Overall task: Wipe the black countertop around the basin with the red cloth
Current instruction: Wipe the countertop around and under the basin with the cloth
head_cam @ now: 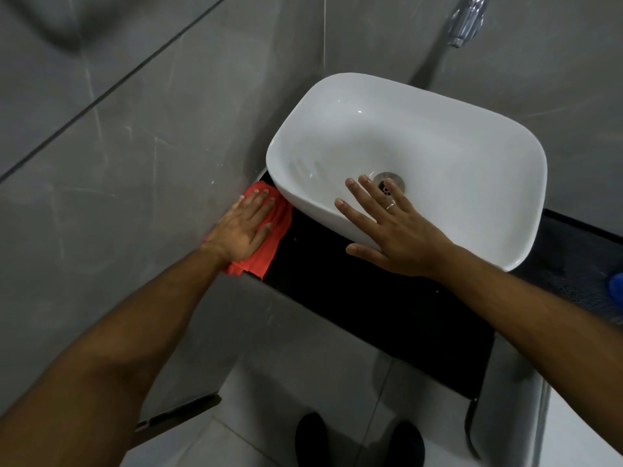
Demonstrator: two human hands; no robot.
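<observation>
A white basin (438, 136) sits on the black countertop (354, 298). The red cloth (274, 227) lies flat on the counter's left end, wedged between the grey wall and the basin's left side. My left hand (244, 227) presses flat on the cloth, fingers stretched toward the back corner. My right hand (387, 227) hovers or rests with fingers spread over the basin's front rim, holding nothing; a ring is on one finger. The drain (391, 180) shows just past its fingertips.
Grey tiled walls (135, 146) close the left and back sides. A chrome tap (467, 21) juts from the wall above the basin. A blue object (616, 288) peeks in at the right edge. My dark shoes (312, 439) stand on pale floor tiles below.
</observation>
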